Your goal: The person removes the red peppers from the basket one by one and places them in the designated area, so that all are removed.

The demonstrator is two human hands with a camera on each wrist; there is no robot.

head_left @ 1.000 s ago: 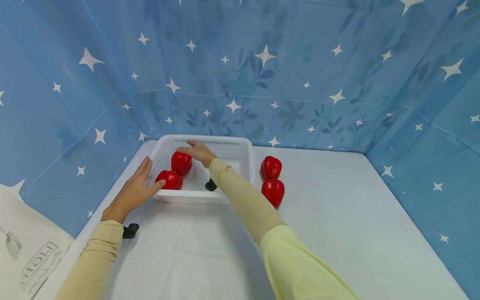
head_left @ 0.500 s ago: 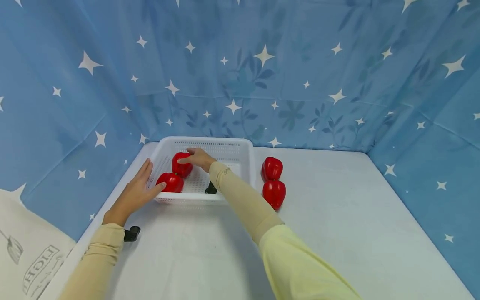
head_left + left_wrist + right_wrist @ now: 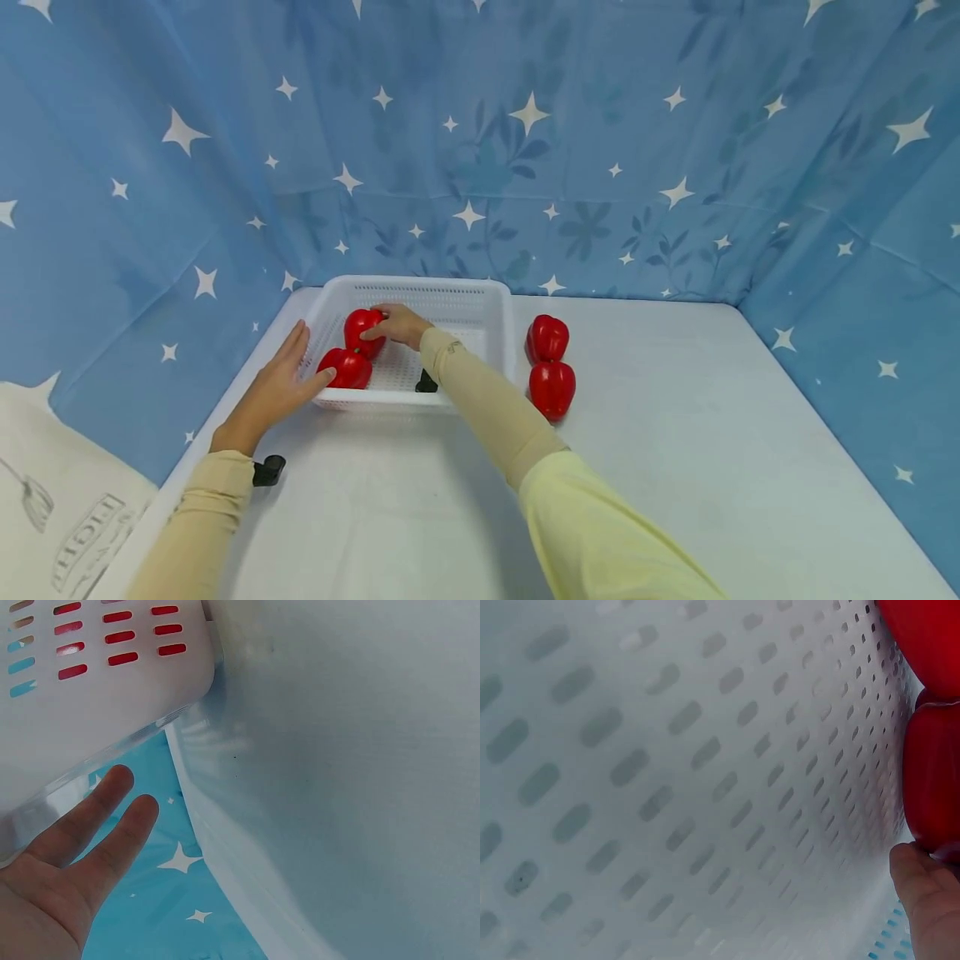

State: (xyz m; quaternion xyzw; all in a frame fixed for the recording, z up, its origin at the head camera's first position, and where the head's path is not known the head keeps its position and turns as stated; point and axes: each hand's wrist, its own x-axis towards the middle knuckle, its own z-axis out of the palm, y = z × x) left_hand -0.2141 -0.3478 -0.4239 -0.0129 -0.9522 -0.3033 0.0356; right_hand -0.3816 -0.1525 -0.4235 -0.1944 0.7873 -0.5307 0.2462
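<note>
Two red bell peppers lie in the left part of a white perforated basket (image 3: 480, 404). My right hand (image 3: 405, 325) reaches into it and holds the far bell pepper (image 3: 360, 327), thumb on its near side, fingers at its far right. The right wrist view shows a fingertip against the glossy red skin. The near bell pepper (image 3: 348, 371) sits against it by the front left corner. My left hand (image 3: 273, 387) rests at that corner with straight fingers along the left side, thumb over the front rim. In the left wrist view, two fingers (image 3: 120, 832) extend beneath the basket wall.
Two more red bell peppers stand on the white table (image 3: 712, 433) right of the basket, one far (image 3: 547, 338) and one near (image 3: 553, 390). A blue star-patterned curtain (image 3: 585, 150) closes off the back and sides. Pale printed cloth (image 3: 67, 500) hangs at the lower left.
My right hand has come down from above the far bell pepper, its thumb and fingers now round the right side. The left hand keeps its place at the basket's corner.
</note>
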